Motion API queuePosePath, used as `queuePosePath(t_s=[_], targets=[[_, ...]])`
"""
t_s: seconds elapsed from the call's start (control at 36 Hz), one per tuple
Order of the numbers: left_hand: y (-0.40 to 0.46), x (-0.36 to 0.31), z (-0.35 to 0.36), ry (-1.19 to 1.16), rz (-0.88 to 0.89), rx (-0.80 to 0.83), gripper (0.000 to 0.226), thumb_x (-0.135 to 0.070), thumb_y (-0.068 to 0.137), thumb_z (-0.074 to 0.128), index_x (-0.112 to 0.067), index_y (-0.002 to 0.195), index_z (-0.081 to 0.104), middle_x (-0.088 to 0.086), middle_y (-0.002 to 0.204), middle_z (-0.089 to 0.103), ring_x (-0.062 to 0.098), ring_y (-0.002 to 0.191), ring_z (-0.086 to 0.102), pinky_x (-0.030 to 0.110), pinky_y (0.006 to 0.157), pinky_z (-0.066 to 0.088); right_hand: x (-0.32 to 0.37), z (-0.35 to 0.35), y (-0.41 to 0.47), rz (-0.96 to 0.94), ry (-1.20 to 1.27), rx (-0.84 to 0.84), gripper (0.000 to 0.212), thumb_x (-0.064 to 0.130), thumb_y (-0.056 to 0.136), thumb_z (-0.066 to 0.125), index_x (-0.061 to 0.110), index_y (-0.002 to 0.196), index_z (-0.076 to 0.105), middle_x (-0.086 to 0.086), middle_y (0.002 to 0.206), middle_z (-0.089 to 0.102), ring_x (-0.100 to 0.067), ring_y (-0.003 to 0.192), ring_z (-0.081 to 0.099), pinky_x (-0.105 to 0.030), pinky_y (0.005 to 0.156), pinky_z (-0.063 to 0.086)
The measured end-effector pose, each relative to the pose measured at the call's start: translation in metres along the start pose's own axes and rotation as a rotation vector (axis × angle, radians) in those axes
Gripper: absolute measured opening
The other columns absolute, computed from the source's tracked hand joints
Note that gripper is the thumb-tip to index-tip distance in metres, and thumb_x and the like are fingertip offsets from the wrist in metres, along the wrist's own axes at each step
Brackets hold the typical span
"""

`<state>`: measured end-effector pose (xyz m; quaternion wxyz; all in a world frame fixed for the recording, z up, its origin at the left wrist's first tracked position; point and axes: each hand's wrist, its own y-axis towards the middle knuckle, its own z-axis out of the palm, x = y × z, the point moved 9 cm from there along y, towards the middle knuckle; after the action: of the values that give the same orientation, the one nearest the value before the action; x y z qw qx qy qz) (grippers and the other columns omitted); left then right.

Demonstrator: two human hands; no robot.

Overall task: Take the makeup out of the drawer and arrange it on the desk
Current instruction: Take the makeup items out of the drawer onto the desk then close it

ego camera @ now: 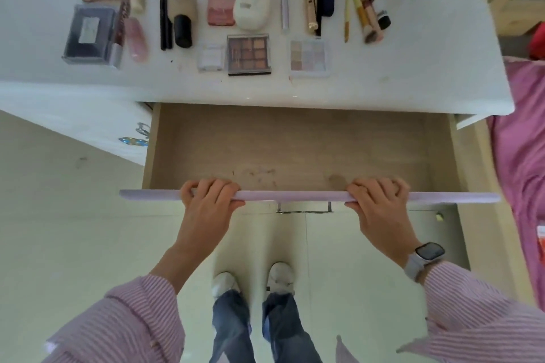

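Lilac drawer front (295, 195) is gripped by both hands, the left hand (211, 200) and right hand (379, 203) curled over its top edge. With the drawer (295, 144) bare and the makeup (249, 54) arranged on the white desk (413, 68), pushing evenly on both sides should close it straight.
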<state>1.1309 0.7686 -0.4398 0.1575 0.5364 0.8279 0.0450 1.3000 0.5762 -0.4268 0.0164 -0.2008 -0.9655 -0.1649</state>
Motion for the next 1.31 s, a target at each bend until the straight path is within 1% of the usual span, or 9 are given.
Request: queuePosePath(t_s=[0.14, 0.25, 0.39, 0.72, 0.81, 0.89, 0.97, 1.08, 1.31], targets=[[0.041, 0.014, -0.005, -0.009, -0.098, -0.022, 0.022, -0.029, 0.086, 0.055, -0.012, 0.099, 0.055, 0.012, 0.106, 0.058, 0.027, 0.107, 0.041, 0.044, 0.09, 0.026, -0.013, 0.006, 0.035, 0.024, 0.017, 0.011, 0.024, 0.026, 0.086, 0.049, 0.018, 0.109, 0.049, -0.008, 0.136, 0.035, -0.028, 0.13, 0.032, -0.061, 0.106, 0.014], [0.076, 0.032, -0.008, 0.09, -0.221, 0.073, 0.08, -0.034, 0.069, 0.078, -0.013, 0.134, 0.035, 0.019, 0.145, 0.032, 0.036, 0.136, 0.022, 0.059, 0.104, 0.019, -0.036, 0.018, 0.066, 0.086, -0.113, 0.156, 0.073, 0.034, 0.079, 0.061, 0.017, 0.141, 0.026, -0.013, 0.151, 0.015, -0.029, 0.141, 0.009, -0.069, 0.103, 0.005], [0.109, 0.022, -0.01, 0.191, -0.099, 0.146, 0.113, -0.038, 0.058, 0.085, -0.013, 0.145, 0.017, 0.019, 0.153, 0.016, 0.038, 0.14, 0.013, 0.06, 0.108, 0.011, -0.063, 0.018, 0.087, 0.13, -0.242, 0.282, 0.1, 0.053, 0.071, 0.064, 0.01, 0.145, 0.013, -0.021, 0.152, 0.016, -0.035, 0.14, 0.013, -0.066, 0.106, 0.009], [0.102, 0.033, -0.004, 0.312, 0.01, 0.141, 0.095, -0.055, 0.07, 0.066, -0.003, 0.14, 0.027, 0.025, 0.145, 0.032, 0.04, 0.135, 0.03, 0.062, 0.105, 0.019, -0.059, 0.018, 0.088, 0.131, -0.147, 0.254, 0.094, 0.043, 0.068, 0.074, 0.011, 0.143, 0.026, -0.021, 0.149, 0.025, -0.037, 0.138, 0.017, -0.06, 0.108, 0.02], [0.104, 0.034, -0.005, 0.32, 0.013, 0.151, 0.095, -0.056, 0.068, 0.069, -0.003, 0.138, 0.031, 0.025, 0.143, 0.036, 0.041, 0.132, 0.034, 0.063, 0.103, 0.022, -0.062, 0.013, 0.085, 0.091, -0.139, 0.249, 0.077, 0.033, 0.067, 0.077, 0.006, 0.131, 0.044, -0.021, 0.146, 0.032, -0.037, 0.136, 0.023, -0.06, 0.107, 0.025], [0.105, 0.034, -0.007, 0.304, 0.011, 0.146, 0.095, -0.055, 0.066, 0.071, -0.004, 0.137, 0.033, 0.024, 0.142, 0.037, 0.04, 0.131, 0.035, 0.064, 0.102, 0.023, -0.063, 0.002, 0.076, 0.097, -0.145, 0.169, 0.037, 0.022, 0.071, 0.076, 0.004, 0.1, 0.062, -0.021, 0.119, 0.057, -0.039, 0.109, 0.054, -0.05, 0.088, 0.045], [0.105, 0.032, -0.009, 0.282, 0.012, 0.131, 0.093, -0.053, 0.067, 0.072, -0.009, 0.138, 0.032, 0.024, 0.143, 0.037, 0.04, 0.132, 0.035, 0.064, 0.102, 0.023, -0.063, -0.003, 0.071, 0.106, -0.116, 0.109, 0.015, 0.012, 0.076, 0.072, 0.004, 0.084, 0.062, -0.012, 0.082, 0.06, -0.03, 0.071, 0.056, -0.037, 0.063, 0.047], [0.103, 0.031, -0.009, 0.261, 0.016, 0.125, 0.088, -0.05, 0.068, 0.072, -0.013, 0.137, 0.034, 0.024, 0.144, 0.034, 0.041, 0.134, 0.031, 0.064, 0.104, 0.019, -0.061, 0.0, 0.075, 0.125, -0.088, 0.124, 0.023, 0.005, 0.066, 0.079, 0.005, 0.078, 0.059, -0.009, 0.074, 0.056, -0.028, 0.065, 0.053, -0.036, 0.058, 0.046], [0.107, 0.033, -0.01, 0.288, 0.032, 0.091, 0.091, -0.053, 0.066, 0.071, -0.01, 0.138, 0.035, 0.025, 0.14, 0.04, 0.04, 0.129, 0.033, 0.063, 0.104, 0.021, -0.062, -0.004, 0.076, 0.073, -0.179, 0.144, 0.029, 0.016, 0.064, 0.083, 0.007, 0.08, 0.06, -0.009, 0.078, 0.058, -0.028, 0.068, 0.055, -0.037, 0.061, 0.047]])
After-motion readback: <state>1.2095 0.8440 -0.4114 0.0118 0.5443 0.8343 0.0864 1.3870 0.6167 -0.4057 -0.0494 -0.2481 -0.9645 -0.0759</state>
